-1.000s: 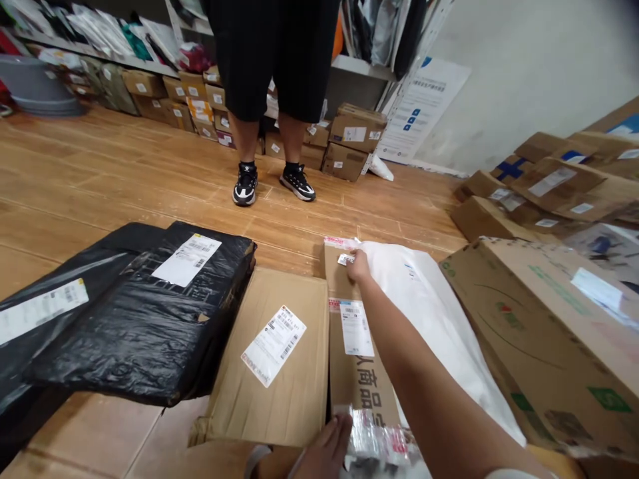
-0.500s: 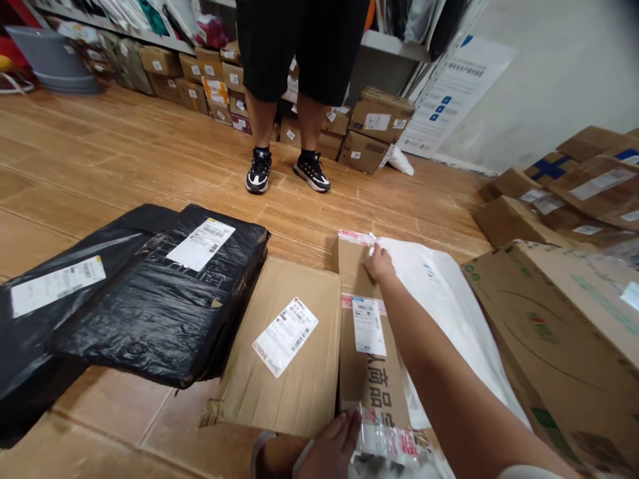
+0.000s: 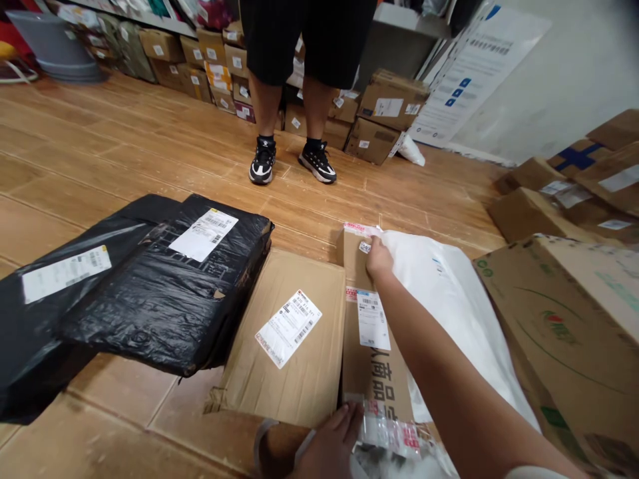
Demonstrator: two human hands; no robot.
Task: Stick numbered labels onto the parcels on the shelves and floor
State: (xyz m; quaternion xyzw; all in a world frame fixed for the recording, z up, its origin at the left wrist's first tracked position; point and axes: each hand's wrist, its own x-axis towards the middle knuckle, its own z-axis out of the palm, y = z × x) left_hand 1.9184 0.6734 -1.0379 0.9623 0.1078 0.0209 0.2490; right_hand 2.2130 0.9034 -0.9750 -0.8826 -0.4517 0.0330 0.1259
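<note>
A long narrow carton (image 3: 351,376) with red-printed tape and dark lettering lies in front of me. My left hand (image 3: 332,439) rests at its near left corner, fingers stretched out against the cardboard and apparently not gripping. At the far end, my right hand (image 3: 380,258) has its fingers closed at the edge of a small white numbered sticker (image 3: 365,247), which lies against the carton's top. A larger white shipping label (image 3: 373,320) is stuck midway along it. Touching its left side is a wider brown carton (image 3: 299,279); a white plastic-wrapped parcel (image 3: 439,293) sits under my right forearm.
Two black-wrapped parcels (image 3: 164,319) lie on the left. A big carton (image 3: 559,326) stands at right, with stacked cartons (image 3: 569,199) behind. Opposite me stands a person in black sneakers (image 3: 263,161), before a row of labelled boxes (image 3: 382,106) along the shelf.
My right fingers have shifted slightly, and the small sticker now shows its printed number against the carton. My left hand stays at the near corner. The view has moved a little.
</note>
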